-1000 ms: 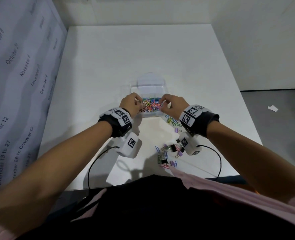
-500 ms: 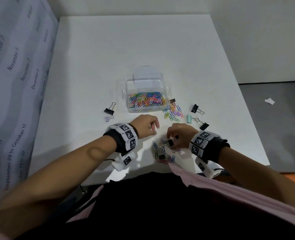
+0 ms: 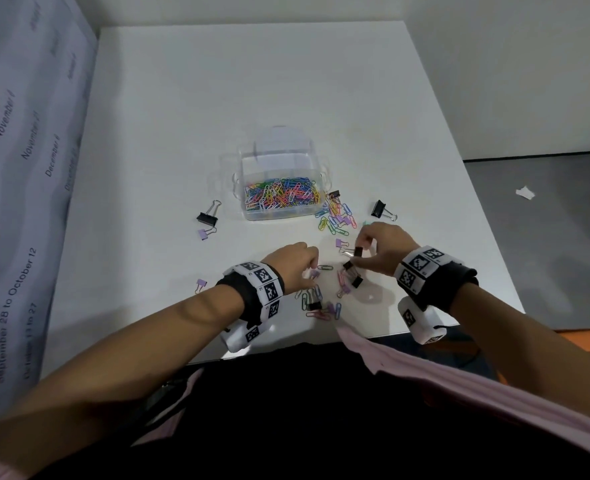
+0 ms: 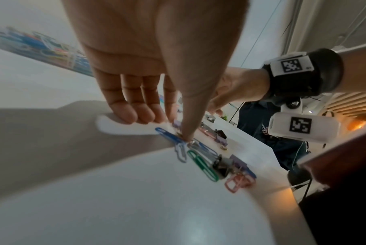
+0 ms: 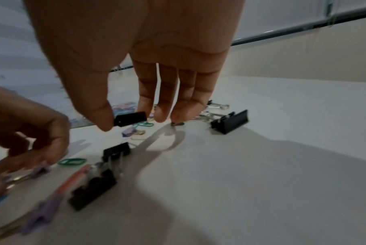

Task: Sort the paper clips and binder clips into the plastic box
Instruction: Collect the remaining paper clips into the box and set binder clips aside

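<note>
Far left on table: black binder clip, purple clip just beside. Left hand down on near pile of paper clips, thumb and fingertips pinching small purple clip. Centre, further back: box, front compartment full of paper clips. Right hand above table, thumb and forefinger clamped on small black clip.
</note>
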`<state>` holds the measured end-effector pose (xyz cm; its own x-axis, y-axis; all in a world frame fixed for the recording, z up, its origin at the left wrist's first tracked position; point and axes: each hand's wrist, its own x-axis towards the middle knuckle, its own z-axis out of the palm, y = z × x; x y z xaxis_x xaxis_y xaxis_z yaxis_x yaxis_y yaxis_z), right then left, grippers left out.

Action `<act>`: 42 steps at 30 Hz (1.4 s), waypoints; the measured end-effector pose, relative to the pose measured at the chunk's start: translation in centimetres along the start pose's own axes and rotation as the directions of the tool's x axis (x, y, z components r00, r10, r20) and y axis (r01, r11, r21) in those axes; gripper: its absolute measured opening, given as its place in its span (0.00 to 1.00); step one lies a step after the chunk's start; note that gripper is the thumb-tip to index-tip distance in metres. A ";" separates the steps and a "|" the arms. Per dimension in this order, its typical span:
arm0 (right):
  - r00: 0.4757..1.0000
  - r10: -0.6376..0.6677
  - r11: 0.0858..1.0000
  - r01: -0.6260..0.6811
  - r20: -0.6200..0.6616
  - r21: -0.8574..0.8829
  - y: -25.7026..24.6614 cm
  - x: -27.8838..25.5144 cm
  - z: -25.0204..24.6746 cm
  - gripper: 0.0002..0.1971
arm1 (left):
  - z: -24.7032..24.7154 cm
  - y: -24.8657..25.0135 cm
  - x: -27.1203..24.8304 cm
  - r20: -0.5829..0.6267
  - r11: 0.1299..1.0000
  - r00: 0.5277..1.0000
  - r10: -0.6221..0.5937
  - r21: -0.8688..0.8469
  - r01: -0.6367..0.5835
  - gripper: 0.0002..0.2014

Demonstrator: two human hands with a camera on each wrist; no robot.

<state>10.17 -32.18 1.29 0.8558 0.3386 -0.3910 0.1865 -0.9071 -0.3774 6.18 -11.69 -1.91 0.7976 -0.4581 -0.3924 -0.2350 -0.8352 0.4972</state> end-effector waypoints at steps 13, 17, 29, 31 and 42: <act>0.991 0.125 0.991 -0.123 -0.054 0.053 0.9 -0.8 1.2 0.17 | -1.0 -0.8 -0.8 -0.033 0.987 0.991 -0.130 -0.097 0.126 0.10; 0.999 0.053 0.998 -0.054 0.008 0.018 -0.5 -1.0 1.7 0.16 | -1.8 -1.8 -1.1 -0.112 0.972 0.973 -0.200 -0.152 0.182 0.12; 0.999 0.027 0.997 -0.025 0.030 -0.071 -0.5 -0.2 2.1 0.11 | -2.5 -5.4 -2.2 -0.243 0.929 0.902 -0.357 -0.198 0.314 0.10; 0.999 0.045 0.995 -0.044 0.010 -0.087 -0.2 -0.2 1.9 0.11 | -2.6 -5.0 -2.3 -0.257 0.924 0.897 -0.361 -0.230 0.306 0.13; 0.999 -0.026 0.997 0.028 0.028 -0.066 -0.5 -1.6 1.9 0.13 | -0.1 1.1 -2.6 0.116 0.994 0.993 0.034 -0.107 -0.022 0.13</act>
<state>7.75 -31.81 0.53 0.8369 0.3690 -0.4043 0.2419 -0.9119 -0.3316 3.92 -11.38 -0.29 0.7190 -0.5188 -0.4624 -0.1918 -0.7876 0.5856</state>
